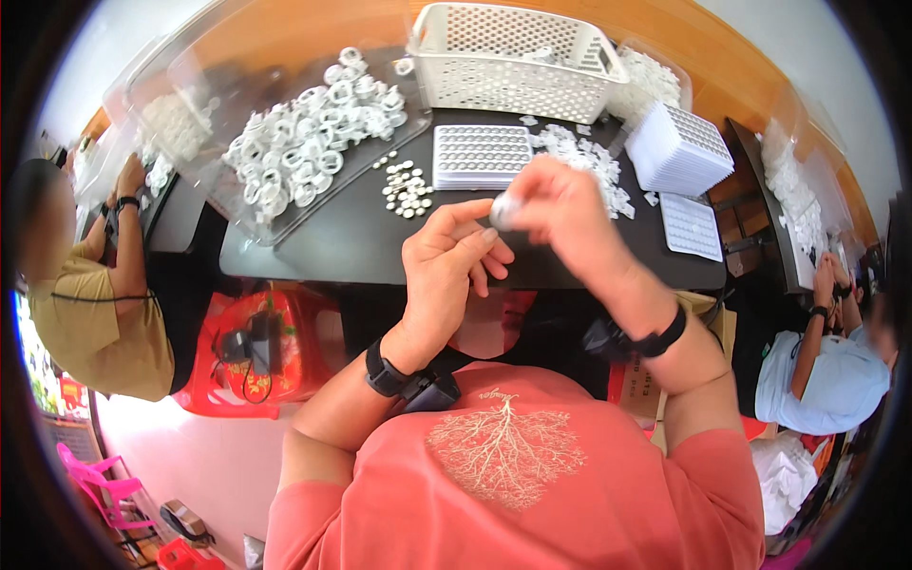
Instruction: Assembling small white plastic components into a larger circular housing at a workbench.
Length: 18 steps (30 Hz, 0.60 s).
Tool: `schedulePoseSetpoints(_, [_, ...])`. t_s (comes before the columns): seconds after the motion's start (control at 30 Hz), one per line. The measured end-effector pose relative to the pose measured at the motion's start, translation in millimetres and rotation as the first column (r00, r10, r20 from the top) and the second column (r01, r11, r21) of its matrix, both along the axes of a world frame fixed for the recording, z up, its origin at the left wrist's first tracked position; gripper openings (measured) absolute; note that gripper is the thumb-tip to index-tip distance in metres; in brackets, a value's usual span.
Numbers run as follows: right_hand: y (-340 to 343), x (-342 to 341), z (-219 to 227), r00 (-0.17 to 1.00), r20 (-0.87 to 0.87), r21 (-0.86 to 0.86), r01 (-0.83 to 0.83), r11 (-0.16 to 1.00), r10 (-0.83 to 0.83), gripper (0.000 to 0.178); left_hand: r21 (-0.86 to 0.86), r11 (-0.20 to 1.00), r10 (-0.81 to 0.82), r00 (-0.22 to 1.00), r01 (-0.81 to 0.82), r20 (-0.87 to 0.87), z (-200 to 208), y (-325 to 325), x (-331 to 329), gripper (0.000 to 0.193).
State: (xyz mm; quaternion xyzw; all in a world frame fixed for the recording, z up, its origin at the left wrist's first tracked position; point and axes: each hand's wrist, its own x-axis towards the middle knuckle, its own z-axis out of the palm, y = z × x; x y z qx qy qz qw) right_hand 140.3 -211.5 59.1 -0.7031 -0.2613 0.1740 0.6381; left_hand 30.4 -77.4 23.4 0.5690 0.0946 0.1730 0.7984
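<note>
My left hand (445,258) and my right hand (562,211) meet above the near part of the black table. Between their fingertips is a small round white plastic piece (504,211), partly covered by the fingers. My left thumb and index finger pinch it from the left, with the other fingers loosely curled. My right fingers close on it from the other side, somewhat blurred by motion. Just beyond the hands lie a pile of small silvery round discs (407,190), a stack of white trays with rows of round discs (483,157), and a heap of small translucent white pieces (594,166).
A clear plastic bin (309,204) with many white ring-shaped parts is at the left. At the back stands a white perforated basket (518,81). Stacked white trays (679,147) and a single tray (691,226) are at the right. Co-workers sit on both sides.
</note>
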Motion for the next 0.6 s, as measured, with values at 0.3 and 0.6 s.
schedulePoseSetpoints(0.3, [71.2,78.6,84.8,0.802,0.595,-0.204,0.078,0.976,0.060,0.032,-0.088,0.945,0.323,0.941,-0.315,0.099,-12.8,88.6,-29.1,0.025])
schedulePoseSetpoints(0.6, [222.8,21.2,11.8,0.690,0.626,-0.570,0.086,0.817,0.364,0.028,-0.251,0.924,0.324,0.938,-0.287,0.121,-16.8,104.9,-35.6,0.039])
